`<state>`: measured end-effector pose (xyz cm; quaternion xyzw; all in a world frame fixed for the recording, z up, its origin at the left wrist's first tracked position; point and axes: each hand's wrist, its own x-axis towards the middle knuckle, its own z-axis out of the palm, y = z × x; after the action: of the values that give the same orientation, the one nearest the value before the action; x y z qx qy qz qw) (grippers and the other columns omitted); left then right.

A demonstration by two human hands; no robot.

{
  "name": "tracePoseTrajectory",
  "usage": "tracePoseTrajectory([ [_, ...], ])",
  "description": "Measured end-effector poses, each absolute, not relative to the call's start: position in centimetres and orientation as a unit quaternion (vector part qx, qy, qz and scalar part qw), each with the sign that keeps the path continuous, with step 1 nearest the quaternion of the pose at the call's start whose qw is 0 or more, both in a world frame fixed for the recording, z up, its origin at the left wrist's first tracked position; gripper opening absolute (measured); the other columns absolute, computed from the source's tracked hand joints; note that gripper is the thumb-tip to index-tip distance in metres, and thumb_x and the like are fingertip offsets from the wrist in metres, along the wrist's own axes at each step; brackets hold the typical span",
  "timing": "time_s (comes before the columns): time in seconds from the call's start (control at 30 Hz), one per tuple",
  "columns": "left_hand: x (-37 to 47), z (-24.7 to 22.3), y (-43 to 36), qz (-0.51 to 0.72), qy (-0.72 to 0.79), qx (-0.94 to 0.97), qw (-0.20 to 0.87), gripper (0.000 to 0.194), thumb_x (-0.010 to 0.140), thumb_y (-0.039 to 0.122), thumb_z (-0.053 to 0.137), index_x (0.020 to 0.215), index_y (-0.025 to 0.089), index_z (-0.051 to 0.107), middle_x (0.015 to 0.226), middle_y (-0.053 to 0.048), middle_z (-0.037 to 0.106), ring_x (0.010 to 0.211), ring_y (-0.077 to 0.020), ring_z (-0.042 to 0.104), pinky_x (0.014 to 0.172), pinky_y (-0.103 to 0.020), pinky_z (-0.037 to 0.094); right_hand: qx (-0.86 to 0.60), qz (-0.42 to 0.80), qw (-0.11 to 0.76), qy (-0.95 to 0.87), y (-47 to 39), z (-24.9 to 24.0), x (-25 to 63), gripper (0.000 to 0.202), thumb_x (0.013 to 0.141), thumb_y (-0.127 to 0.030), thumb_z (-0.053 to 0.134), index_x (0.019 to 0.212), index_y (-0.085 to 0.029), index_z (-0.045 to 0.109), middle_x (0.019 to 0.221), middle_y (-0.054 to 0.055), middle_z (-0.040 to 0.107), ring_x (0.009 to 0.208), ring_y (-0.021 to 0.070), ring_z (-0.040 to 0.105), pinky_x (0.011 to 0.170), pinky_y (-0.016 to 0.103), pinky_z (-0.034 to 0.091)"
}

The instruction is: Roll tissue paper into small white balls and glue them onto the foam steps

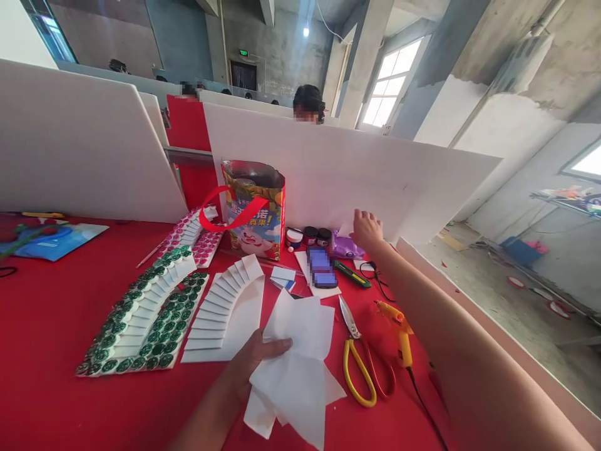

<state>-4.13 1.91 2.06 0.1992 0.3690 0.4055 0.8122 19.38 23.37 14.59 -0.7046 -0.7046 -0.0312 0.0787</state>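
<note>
My left hand (263, 357) is closed on several creased sheets of white paper (300, 363), its thumb lying across the top. At the back right, my right hand (367, 230) is beside a purple packet (346, 244), its fingers curled. A bit of white shows between that hand and the packet, and the fingertips are too hidden to show what they hold. Right of the paper lie scissors (355, 335) with one yellow and one red handle. Beyond them is an orange glue gun (399, 326) with a black cord.
A white fan-shaped stepped piece (230, 300) lies left of the paper, beside one edged with green discs (154, 313). A printed bag (256, 213) stands behind, near small jars (310, 235), a phone (322, 266) and a green cutter (352, 274). White boards (352, 169) border the red table.
</note>
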Motion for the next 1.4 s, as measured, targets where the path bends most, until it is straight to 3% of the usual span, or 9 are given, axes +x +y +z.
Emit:
tracePoseTrajectory([
  [0.1, -4.3, 2.0, 1.8, 0.392, 0.353, 0.207, 0.824, 0.042, 0.062, 0.026, 0.093, 0.096, 0.008, 0.078, 0.087, -0.015, 0.08, 0.082, -0.0322, 0.078, 0.073, -0.036, 0.059, -0.745, -0.042, 0.114, -0.655, 25.1, 14.6, 21.9, 0.038, 0.099, -0.037, 0.065, 0.132, -0.018, 0.061, 0.133, 0.01, 0.063, 0.112, 0.0244, 0.066, 0.094, 0.047, 0.058],
  [0.4, -4.5, 1.8, 2.0, 0.385, 0.339, 0.21, 0.833, 0.035, 0.068, 0.022, 0.089, 0.097, 0.006, 0.077, 0.089, -0.018, 0.08, 0.078, -0.0309, 0.077, 0.069, -0.035, 0.058, -0.714, -0.093, 0.372, -0.586, 19.2, 20.7, 22.4, 0.03, 0.097, -0.017, 0.044, 0.117, -0.014, 0.066, 0.103, 0.011, 0.072, 0.095, 0.0218, 0.067, 0.083, 0.032, 0.05],
  [0.53, -4.2, 1.4, 1.9, 0.373, 0.311, 0.206, 0.849, 0.031, 0.075, 0.019, 0.083, 0.102, 0.005, 0.076, 0.092, -0.017, 0.081, 0.08, -0.0301, 0.077, 0.073, -0.035, 0.058, -0.484, 0.245, 0.542, -0.642, 7.4, 20.0, 22.1, 0.015, 0.081, -0.027, 0.074, 0.094, -0.02, 0.071, 0.083, 0.003, 0.072, 0.072, 0.0179, 0.066, 0.066, 0.028, 0.051],
  [0.67, -3.7, 0.9, 1.8, 0.338, 0.263, 0.172, 0.887, 0.037, 0.085, 0.029, 0.075, 0.112, 0.004, 0.073, 0.095, -0.017, 0.081, 0.094, -0.0324, 0.078, 0.091, -0.038, 0.056, -0.328, 0.573, 0.332, -0.674, -2.7, 17.7, 21.6, 0.016, 0.089, -0.034, 0.068, 0.089, -0.018, 0.07, 0.075, 0.004, 0.07, 0.06, 0.0155, 0.065, 0.055, 0.024, 0.048],
  [0.77, -3.3, 1.0, 1.4, 0.311, 0.233, 0.17, 0.905, 0.048, 0.09, 0.034, 0.07, 0.127, 0.003, 0.067, 0.104, -0.019, 0.08, 0.106, -0.0354, 0.075, 0.103, -0.043, 0.051, -0.284, 0.541, 0.139, -0.779, -4.9, 15.1, 20.4, 0.02, 0.091, -0.024, 0.057, 0.073, -0.016, 0.061, 0.062, 0.0, 0.054, 0.054, 0.0113, 0.051, 0.049, 0.022, 0.036],
  [0.93, -3.1, 2.0, 0.5, 0.282, 0.233, 0.175, 0.914, 0.058, 0.089, 0.045, 0.071, 0.131, 0.005, 0.065, 0.11, -0.02, 0.079, 0.112, -0.0377, 0.073, 0.105, -0.046, 0.051, -0.41, 0.241, 0.207, -0.855, -1.3, 10.1, 18.4, 0.018, 0.085, -0.009, 0.055, 0.07, -0.017, 0.061, 0.076, 0.003, 0.058, 0.067, 0.0134, 0.051, 0.064, 0.026, 0.039],
  [1.17, -2.7, 3.8, 0.7, 0.419, 0.376, 0.257, 0.785, 0.045, 0.065, 0.013, 0.087, 0.107, 0.01, 0.071, 0.092, -0.015, 0.081, 0.087, -0.0319, 0.078, 0.084, -0.041, 0.061, -0.544, 0.21, 0.362, -0.727, 4.4, 6.0, 16.8, 0.037, 0.084, -0.021, 0.068, 0.121, -0.02, 0.066, 0.123, 0.012, 0.067, 0.11, 0.0262, 0.064, 0.095, 0.041, 0.051],
  [1.27, -2.2, 4.0, 1.2, 0.466, 0.389, 0.275, 0.746, 0.044, 0.061, 0.007, 0.086, 0.103, 0.011, 0.072, 0.089, -0.012, 0.082, 0.082, -0.0308, 0.078, 0.081, -0.04, 0.062, -0.552, 0.269, 0.447, -0.65, 4.7, 4.6, 16.4, 0.067, 0.081, -0.042, 0.075, 0.14, -0.02, 0.053, 0.135, 0.016, 0.061, 0.124, 0.0295, 0.06, 0.102, 0.044, 0.05],
  [1.4, -2.2, 3.2, 1.7, 0.517, 0.36, 0.268, 0.729, 0.045, 0.065, 0.014, 0.087, 0.108, 0.011, 0.073, 0.098, -0.013, 0.082, 0.091, -0.032, 0.078, 0.088, -0.041, 0.061, -0.49, 0.525, 0.468, -0.515, 4.0, 3.8, 16.7, 0.077, 0.066, -0.049, 0.086, 0.133, -0.024, 0.057, 0.112, 0.008, 0.072, 0.097, 0.0271, 0.071, 0.08, 0.039, 0.059],
])
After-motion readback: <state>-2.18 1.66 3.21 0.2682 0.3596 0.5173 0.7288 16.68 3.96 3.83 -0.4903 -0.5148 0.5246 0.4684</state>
